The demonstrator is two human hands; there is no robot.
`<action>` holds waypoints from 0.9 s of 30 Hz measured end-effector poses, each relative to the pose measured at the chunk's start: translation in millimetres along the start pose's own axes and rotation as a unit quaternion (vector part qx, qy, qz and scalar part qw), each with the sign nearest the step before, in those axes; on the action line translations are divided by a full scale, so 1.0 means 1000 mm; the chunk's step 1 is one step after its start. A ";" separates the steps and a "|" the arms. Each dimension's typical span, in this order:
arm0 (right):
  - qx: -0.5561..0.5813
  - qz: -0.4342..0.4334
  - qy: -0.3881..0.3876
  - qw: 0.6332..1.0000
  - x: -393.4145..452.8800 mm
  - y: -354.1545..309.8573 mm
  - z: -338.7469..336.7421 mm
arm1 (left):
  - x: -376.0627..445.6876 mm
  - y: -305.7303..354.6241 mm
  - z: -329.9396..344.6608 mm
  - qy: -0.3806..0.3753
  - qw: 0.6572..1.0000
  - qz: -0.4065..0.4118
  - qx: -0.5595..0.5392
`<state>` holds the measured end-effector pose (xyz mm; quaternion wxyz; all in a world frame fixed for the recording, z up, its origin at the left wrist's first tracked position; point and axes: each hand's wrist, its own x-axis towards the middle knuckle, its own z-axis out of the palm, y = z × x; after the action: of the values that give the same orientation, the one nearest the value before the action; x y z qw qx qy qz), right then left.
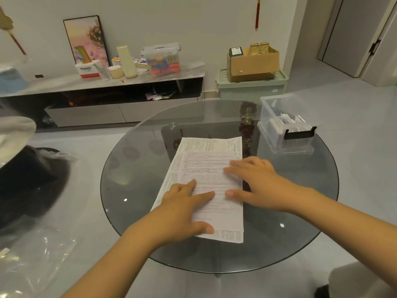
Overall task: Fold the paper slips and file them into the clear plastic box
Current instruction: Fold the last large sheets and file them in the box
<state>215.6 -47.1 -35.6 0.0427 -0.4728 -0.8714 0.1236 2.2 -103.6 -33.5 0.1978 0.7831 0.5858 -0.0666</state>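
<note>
Round and dark, the glass table (137, 168) fills the middle of our view, and on it lies the paper slip (206, 160), a printed sheet folded over on itself so that a narrow strip of the lower layer shows along its near edge and down its left side. We see our left hand (184, 209) flat on the near left part of the sheet, fingers straight and spread, thumb reaching toward the near edge. Our right hand (255, 183) presses the right half, fingers stretched leftward across the print, palm overhanging the sheet's right edge onto the glass. Neither hand curls round anything.

At the far right of the table, close to its rim, stands the clear plastic box (279, 134), lid off, with a black latch on its near end and white folded slips (292, 120) standing inside. Bare glass separates the box from the sheet, and more bare glass runs left of the sheet to the rim.

Beyond the table we see open grey floor (343, 108), a low cabinet (103, 87) against the wall with clutter on top, a green bin (251, 91) carrying a cardboard carton (253, 63), and crinkled plastic wrap (32, 254) at our left
</note>
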 end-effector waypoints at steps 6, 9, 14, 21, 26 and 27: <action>0.008 -0.087 -0.098 0.991 -0.021 -0.016 0.004 | -0.002 -0.003 0.001 -0.026 1.000 0.004 0.013; 0.019 -0.082 -0.103 0.991 -0.025 -0.015 0.006 | -0.003 -0.002 -0.001 -0.033 0.999 0.005 0.021; 0.057 -0.085 -0.040 0.994 -0.024 -0.018 0.016 | -0.001 -0.003 0.002 -0.023 1.000 0.000 0.009; 0.092 -0.049 0.011 0.995 -0.021 -0.022 0.023 | -0.001 -0.001 0.001 -0.002 1.000 0.004 -0.006; 0.140 -0.011 -0.018 0.990 -0.019 -0.017 0.017 | -0.006 -0.001 -0.011 0.111 0.988 0.009 -0.103; 0.147 -0.012 -0.030 0.989 -0.019 -0.016 0.015 | -0.006 -0.002 -0.012 0.129 0.984 -0.004 -0.125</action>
<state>210.2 -74.5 -44.8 0.0875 -0.4472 -0.8501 0.2640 -2.8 -104.1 -20.4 0.2165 0.7521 0.6131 0.1079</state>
